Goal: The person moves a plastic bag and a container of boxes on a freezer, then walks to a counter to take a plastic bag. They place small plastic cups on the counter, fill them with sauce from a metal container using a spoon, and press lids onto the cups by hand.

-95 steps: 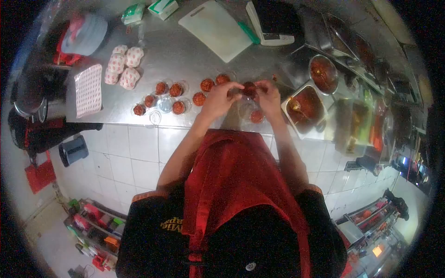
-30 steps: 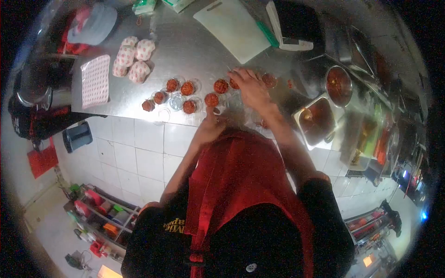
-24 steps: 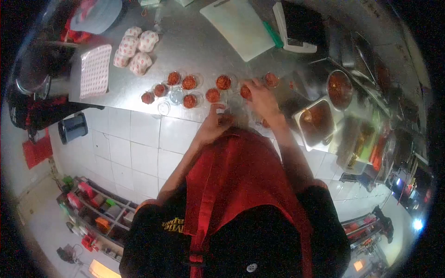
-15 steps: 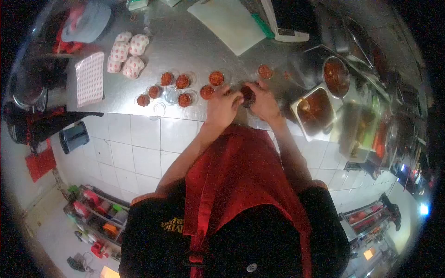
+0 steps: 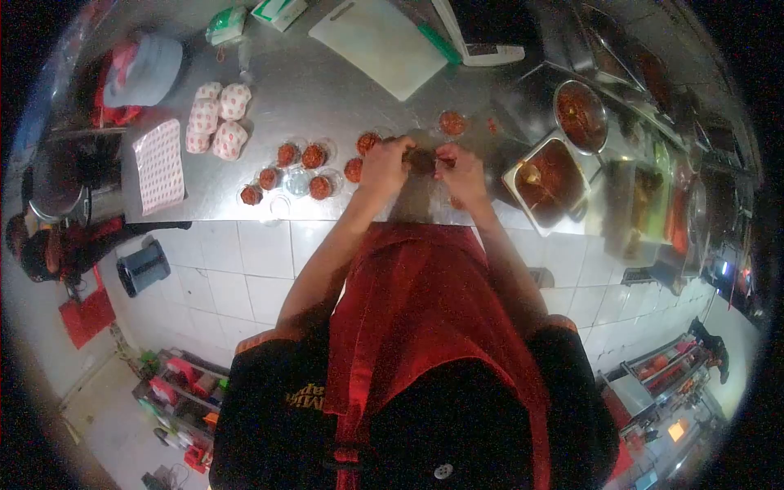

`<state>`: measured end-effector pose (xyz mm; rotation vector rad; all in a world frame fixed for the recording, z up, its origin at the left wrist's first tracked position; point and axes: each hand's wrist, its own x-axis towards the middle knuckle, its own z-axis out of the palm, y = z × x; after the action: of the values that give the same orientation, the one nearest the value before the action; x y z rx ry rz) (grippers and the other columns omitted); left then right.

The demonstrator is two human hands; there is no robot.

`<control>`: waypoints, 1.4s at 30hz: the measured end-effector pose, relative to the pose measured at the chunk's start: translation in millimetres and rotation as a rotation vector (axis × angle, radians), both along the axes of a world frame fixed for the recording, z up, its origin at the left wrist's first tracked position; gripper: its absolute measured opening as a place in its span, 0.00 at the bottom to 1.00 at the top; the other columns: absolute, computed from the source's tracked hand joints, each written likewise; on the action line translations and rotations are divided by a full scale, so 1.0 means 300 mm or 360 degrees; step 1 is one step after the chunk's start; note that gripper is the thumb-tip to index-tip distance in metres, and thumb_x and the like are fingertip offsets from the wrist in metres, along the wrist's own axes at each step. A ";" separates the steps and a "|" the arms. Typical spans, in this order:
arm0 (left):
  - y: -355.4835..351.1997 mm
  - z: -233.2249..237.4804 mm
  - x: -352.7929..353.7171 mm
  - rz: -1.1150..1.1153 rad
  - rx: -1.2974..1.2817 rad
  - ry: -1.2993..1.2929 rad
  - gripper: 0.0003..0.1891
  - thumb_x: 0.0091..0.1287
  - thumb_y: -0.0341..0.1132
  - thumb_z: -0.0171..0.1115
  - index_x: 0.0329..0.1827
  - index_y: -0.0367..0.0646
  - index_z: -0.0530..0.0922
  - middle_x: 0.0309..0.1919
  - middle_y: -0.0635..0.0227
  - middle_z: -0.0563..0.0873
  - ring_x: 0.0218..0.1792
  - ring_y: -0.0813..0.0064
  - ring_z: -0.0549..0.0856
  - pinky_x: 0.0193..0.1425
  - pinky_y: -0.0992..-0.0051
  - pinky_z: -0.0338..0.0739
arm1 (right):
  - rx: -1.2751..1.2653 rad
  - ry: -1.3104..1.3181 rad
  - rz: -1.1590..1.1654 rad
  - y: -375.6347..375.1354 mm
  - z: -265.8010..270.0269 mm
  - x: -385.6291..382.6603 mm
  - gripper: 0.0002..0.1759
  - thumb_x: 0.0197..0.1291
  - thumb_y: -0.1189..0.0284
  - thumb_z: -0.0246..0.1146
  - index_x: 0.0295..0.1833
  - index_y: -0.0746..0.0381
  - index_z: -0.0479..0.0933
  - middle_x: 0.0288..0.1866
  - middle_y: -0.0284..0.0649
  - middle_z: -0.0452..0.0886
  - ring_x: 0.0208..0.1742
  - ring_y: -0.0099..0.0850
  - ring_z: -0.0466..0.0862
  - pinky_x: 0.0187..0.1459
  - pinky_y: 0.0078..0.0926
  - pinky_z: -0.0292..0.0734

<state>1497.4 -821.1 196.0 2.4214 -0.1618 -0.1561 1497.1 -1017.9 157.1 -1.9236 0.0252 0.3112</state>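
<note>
Both my hands are over the steel counter near its front edge, with a small dark sauce cup (image 5: 420, 161) in shadow between them. My left hand (image 5: 385, 170) pinches its left side with curled fingers. On the other side my right hand (image 5: 463, 174) is closed, fingertips right at the cup; its detail is too dark to show. Small clear cups of red chunky sauce stand close by: one sauce cup (image 5: 314, 155) among several to the left, another sauce cup (image 5: 452, 123) beyond my right hand. A clear lid (image 5: 296, 181) lies among the left ones.
Right of my hands sit a square pan of red sauce (image 5: 527, 198) and a round bowl of it (image 5: 581, 117). Wrapped bundles in dotted paper (image 5: 229, 140) and a dotted sheet (image 5: 160, 169) lie left. A white cutting board (image 5: 382, 51) and a scale (image 5: 490, 55) are at the back.
My hands have drawn slightly apart, with the dark cup now between the fingertips. The camera view has shifted a little, so the counter items appear moved.
</note>
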 end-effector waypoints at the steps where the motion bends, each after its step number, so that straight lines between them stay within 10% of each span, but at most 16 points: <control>1: 0.004 -0.005 0.003 -0.0030 0.0030 -0.0019 0.17 0.57 0.28 0.68 0.51 0.46 0.82 0.39 0.58 0.89 0.42 0.57 0.89 0.47 0.59 0.82 | -0.0031 -0.0044 0.0005 -0.003 -0.008 0.000 0.12 0.61 0.74 0.66 0.50 0.63 0.80 0.39 0.45 0.88 0.30 0.34 0.90 0.37 0.32 0.83; 18: -0.022 0.038 0.173 -0.0210 0.0649 0.0422 0.07 0.58 0.39 0.66 0.36 0.49 0.87 0.35 0.57 0.89 0.38 0.50 0.88 0.43 0.51 0.82 | -0.0091 0.0374 0.0042 -0.017 -0.012 0.077 0.06 0.55 0.73 0.65 0.36 0.63 0.80 0.28 0.42 0.86 0.24 0.34 0.86 0.32 0.34 0.82; 20: -0.024 0.083 0.082 0.0063 0.0290 -0.0045 0.13 0.63 0.47 0.67 0.38 0.47 0.84 0.35 0.56 0.89 0.35 0.49 0.88 0.41 0.50 0.82 | -0.0448 -0.0467 -0.0094 -0.028 -0.074 0.052 0.10 0.56 0.67 0.67 0.37 0.63 0.81 0.31 0.47 0.86 0.28 0.47 0.87 0.34 0.42 0.83; 23: 0.003 0.201 -0.081 0.0276 0.0250 0.0243 0.20 0.67 0.54 0.64 0.43 0.43 0.80 0.35 0.54 0.88 0.37 0.47 0.87 0.43 0.51 0.81 | -0.1025 -0.0498 0.0077 -0.002 0.188 0.017 0.15 0.55 0.75 0.70 0.48 0.64 0.80 0.34 0.47 0.86 0.32 0.44 0.88 0.38 0.39 0.85; 30: 0.082 -0.021 -0.373 0.0345 -0.0664 0.0635 0.23 0.71 0.36 0.65 0.56 0.43 0.58 0.40 0.53 0.87 0.42 0.52 0.88 0.46 0.60 0.81 | -0.0720 -0.0935 0.0680 0.218 0.261 0.143 0.16 0.64 0.73 0.60 0.57 0.56 0.81 0.52 0.51 0.83 0.56 0.49 0.82 0.57 0.45 0.79; 32: 0.066 -0.049 -0.371 0.0520 -0.1601 0.0930 0.24 0.71 0.25 0.62 0.59 0.44 0.55 0.56 0.51 0.81 0.54 0.64 0.83 0.56 0.65 0.81 | -0.0395 -0.0518 0.0881 0.310 0.235 0.182 0.20 0.64 0.78 0.57 0.60 0.54 0.80 0.58 0.50 0.81 0.63 0.48 0.78 0.63 0.43 0.77; 42: 0.050 -0.037 -0.377 0.0624 -0.2055 0.0665 0.30 0.68 0.18 0.59 0.66 0.49 0.55 0.56 0.53 0.81 0.53 0.66 0.82 0.57 0.67 0.82 | -0.0662 -0.0428 0.0826 0.259 0.157 0.246 0.19 0.62 0.78 0.57 0.56 0.53 0.82 0.44 0.48 0.85 0.44 0.48 0.86 0.52 0.40 0.80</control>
<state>1384.5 -806.2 185.0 1.0649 0.3210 -0.2651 1570.8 -940.3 204.1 -2.3541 -0.6401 0.4109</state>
